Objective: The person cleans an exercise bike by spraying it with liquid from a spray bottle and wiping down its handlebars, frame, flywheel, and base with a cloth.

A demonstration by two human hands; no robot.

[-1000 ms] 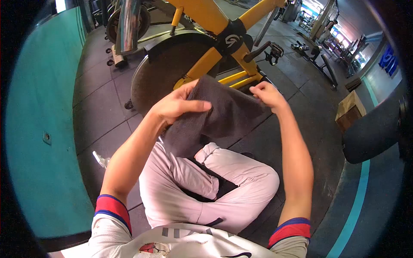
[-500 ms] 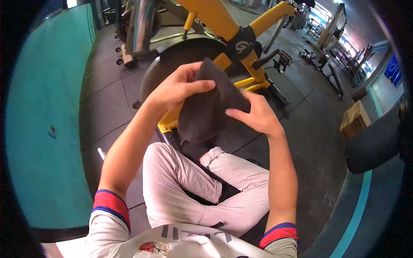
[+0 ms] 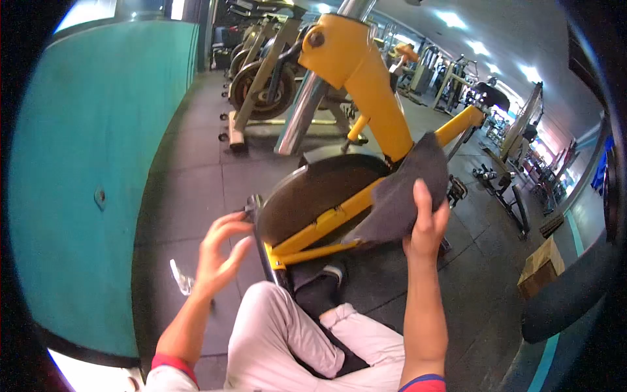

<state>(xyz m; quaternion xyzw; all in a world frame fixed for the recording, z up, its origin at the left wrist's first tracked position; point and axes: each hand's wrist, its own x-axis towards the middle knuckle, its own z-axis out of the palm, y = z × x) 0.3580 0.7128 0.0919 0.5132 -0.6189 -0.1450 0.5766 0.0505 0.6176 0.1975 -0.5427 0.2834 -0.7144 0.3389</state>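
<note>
Right grip (image 3: 427, 232) holds dark cloth (image 3: 400, 201), long axis seemingly rising rightward.

The cloth (image 3: 395, 212) was plain dark grey, the bike frame (image 3: 375, 85) yellow, the wall (image 3: 85, 150) teal, the trousers (image 3: 268, 333) whitish, the right cuff (image 3: 423, 385) red edged with blue, and the box (image 3: 541, 266) brown.

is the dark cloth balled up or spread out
Spread out, not balled up: the dark cloth shows a broad face beyond the right hand gripping it. Whether it is doubled over, I cannot tell.
</note>
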